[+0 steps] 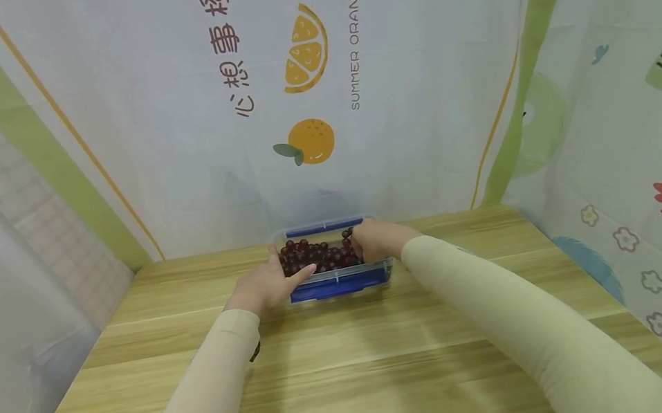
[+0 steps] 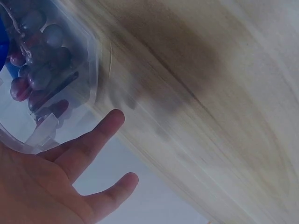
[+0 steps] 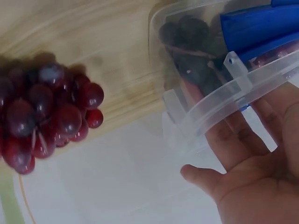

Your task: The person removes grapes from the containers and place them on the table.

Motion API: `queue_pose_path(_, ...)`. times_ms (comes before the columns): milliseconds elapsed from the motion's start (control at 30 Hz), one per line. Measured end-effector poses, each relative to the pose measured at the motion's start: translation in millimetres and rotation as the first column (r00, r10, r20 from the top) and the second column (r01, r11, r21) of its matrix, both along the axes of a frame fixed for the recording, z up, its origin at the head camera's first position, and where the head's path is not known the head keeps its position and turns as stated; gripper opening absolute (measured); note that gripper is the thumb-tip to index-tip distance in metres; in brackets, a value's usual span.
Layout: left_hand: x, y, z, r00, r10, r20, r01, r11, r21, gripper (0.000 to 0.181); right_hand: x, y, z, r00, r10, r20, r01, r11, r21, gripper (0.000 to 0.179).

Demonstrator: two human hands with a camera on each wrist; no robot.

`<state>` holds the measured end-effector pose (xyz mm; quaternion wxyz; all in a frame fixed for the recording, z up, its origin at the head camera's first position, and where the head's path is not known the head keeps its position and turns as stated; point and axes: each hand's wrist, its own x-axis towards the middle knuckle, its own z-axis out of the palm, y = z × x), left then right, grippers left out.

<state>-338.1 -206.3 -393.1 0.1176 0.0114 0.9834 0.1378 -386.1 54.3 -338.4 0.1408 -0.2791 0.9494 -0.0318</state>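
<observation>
A clear plastic food container (image 1: 389, 265) with blue clip flaps (image 1: 341, 284) stands near the table's back edge, filled with dark red grapes (image 1: 319, 257). My left hand (image 1: 262, 285) lies at its left end, thumb stretched over the near rim and a finger pointing up along the side. Two of its fingers stick out straight beyond the corner in the left wrist view. Across the right end reaches my right hand (image 1: 376, 239), fingers passing behind the rim with their tips hidden. Its thumb stands away from the wall. Another grape bunch (image 3: 46, 112) lies beside the container in the right wrist view.
The wooden table (image 1: 326, 360) ends at a white curtain (image 1: 196, 182) printed with oranges, close behind the container. More printed cloth (image 1: 624, 147) hangs along the right side. My right sleeve (image 1: 494, 303) covers the table area right of the container in the head view.
</observation>
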Motion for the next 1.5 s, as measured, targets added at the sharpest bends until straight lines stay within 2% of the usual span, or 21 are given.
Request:
queue_pose_path(100, 0.0, 0.6, -0.9, 1.0, 0.002, -0.006, -0.002, 1.0, 0.004, 0.128, 1.2, 4, -0.3, 1.0, -0.022, -0.007, 0.022, 0.999, -0.049, 0.031)
queue_pose_path(233, 0.4, 0.8, -1.0, 1.0, -0.003, -0.007, 0.003, 1.0, 0.004, 0.129, 2.1, 9, 1.1, 0.998, -0.063, -0.011, 0.061, 0.99, -0.126, 0.024)
queue_pose_path(433, 2.2, -0.2, 2.6, 1.0, -0.004, -0.011, 0.005, 1.0, 0.022, 0.13, 3.3, 11, 11.0, 0.985, -0.171, -0.03, 0.16, 0.961, -0.227, 0.021)
queue_pose_path(567, 3.2, -1.2, 2.9, 1.0, -0.006, -0.011, 0.006, 1.0, 0.03, 0.129, 3.2, 10, 16.7, 0.966, -0.255, -0.028, 0.237, 0.928, -0.287, 0.026)
queue_pose_path(833, 3.9, -3.7, -0.5, 1.0, -0.005, -0.011, 0.006, 0.999, 0.046, 0.137, 5.9, 13, 18.7, 0.942, -0.335, 0.02, 0.316, 0.866, -0.387, 0.022)
queue_pose_path(1267, 4.3, -1.1, 2.9, 1.0, -0.005, -0.008, 0.006, 0.998, 0.066, 0.13, 9.4, 25, 34.6, 0.92, -0.388, 0.053, 0.338, 0.72, -0.606, 0.023)
queue_pose_path(1400, 5.3, -1.1, 3.8, 1.0, -0.003, 0.001, 0.003, 0.998, 0.068, 0.129, 9.8, 24, 40.5, 0.919, -0.39, 0.051, 0.331, 0.697, -0.636, 0.023)
queue_pose_path(1500, 5.6, -1.3, 3.7, 1.0, -0.003, 0.004, 0.003, 0.998, 0.066, 0.13, 10.6, 23, 44.7, 0.918, -0.396, 0.036, 0.327, 0.701, -0.634, 0.024)
